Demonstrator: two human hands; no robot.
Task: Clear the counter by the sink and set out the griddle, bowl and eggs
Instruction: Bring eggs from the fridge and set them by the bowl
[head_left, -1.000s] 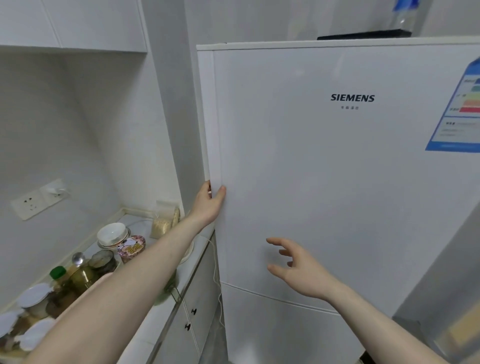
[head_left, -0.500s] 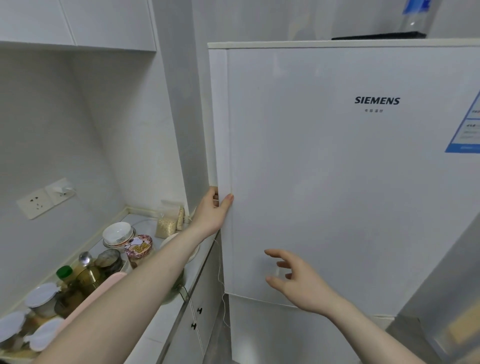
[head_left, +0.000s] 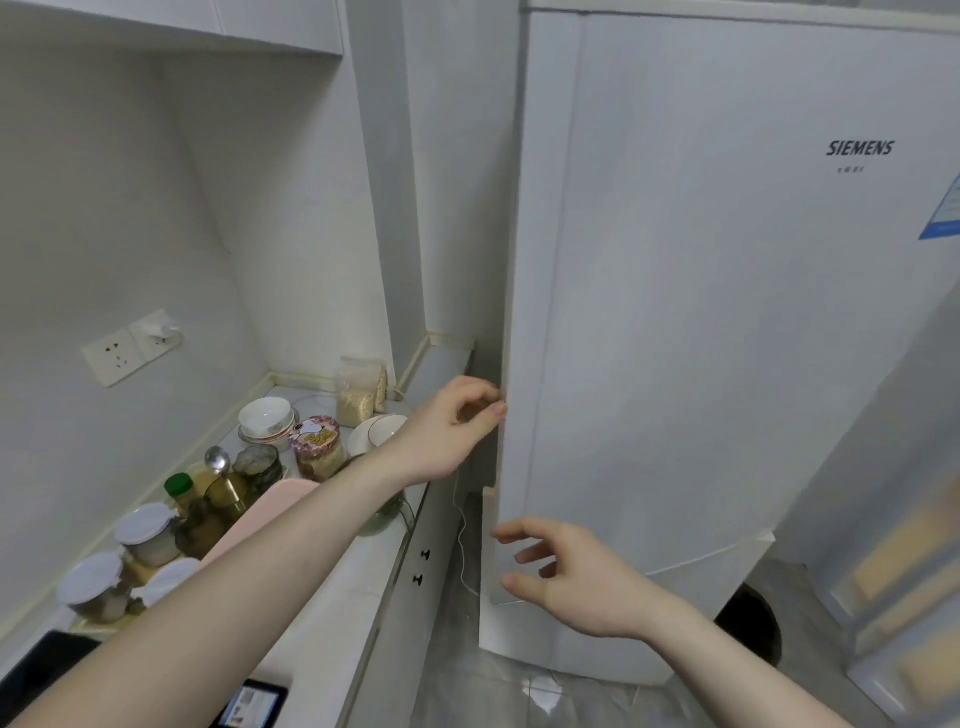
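The left hand (head_left: 451, 427), at the centre of the frame, grasps the left edge of the upper fridge door (head_left: 701, 291), its fingertips curled round that edge and the thumb against the front face. The door stands slightly out from the lower fridge door (head_left: 561, 629), with a dark gap behind the edge. Lower and to the right, the right hand (head_left: 574, 577) hangs loose, holding nothing, its fingers half spread in front of the seam between the two doors. The word SIEMENS is printed at the upper right of the upper door, and one blue-bordered label (head_left: 945, 213) is cut off by the right edge of the frame.

The left forearm runs from the lower left corner up to the hand and hides part of the counter (head_left: 332, 587) behind it. On the counter, at centre left, one white bowl (head_left: 266, 415) sits on top of a small stack of dishes, well apart from the fridge. Just right of it stands one jar with a cartoon lid (head_left: 314, 446), with a bag of grain (head_left: 358, 392) against the wall behind it and a white plate with a dark rim (head_left: 375, 435) partly hidden by the wrist. Toward the lower left are three jars with white covers (head_left: 143, 530), a green-capped bottle (head_left: 179, 488) and a pink board (head_left: 254, 517) half under the arm. One double wall socket (head_left: 130, 347) sits at mid left, with a white plug in its right half. No eggs or griddle can be made out.
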